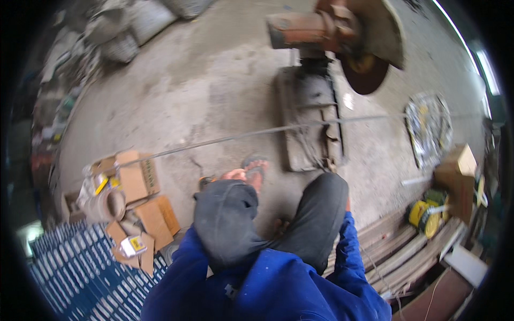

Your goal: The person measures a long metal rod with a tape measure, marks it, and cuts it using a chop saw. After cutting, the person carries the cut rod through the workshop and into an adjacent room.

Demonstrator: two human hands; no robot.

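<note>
Beyond my raised left knee a patch of skin shows, which looks like my left hand point(232, 174). It is beside my sandalled foot point(257, 167) and close to a small black and orange object point(206, 182). Blur and the knee hide its fingers. Only a sliver of my right hand point(348, 204) shows past the right knee, at the end of the blue sleeve; its fingers are hidden. A long thin metal rod point(214, 142) runs across in front of me, over the base point(310, 117) of a chop saw. The saw's orange motor point(302, 29) and abrasive disc point(365, 75) are raised.
At left, opened cardboard boxes point(155, 214) and a tape roll point(110, 206) are by a blue and white slatted surface point(80, 267). Right of the saw lies a wrapped coil point(430, 128). Long bars point(396, 251), a yellow tool point(425, 216) and a carton point(458, 174) are at right.
</note>
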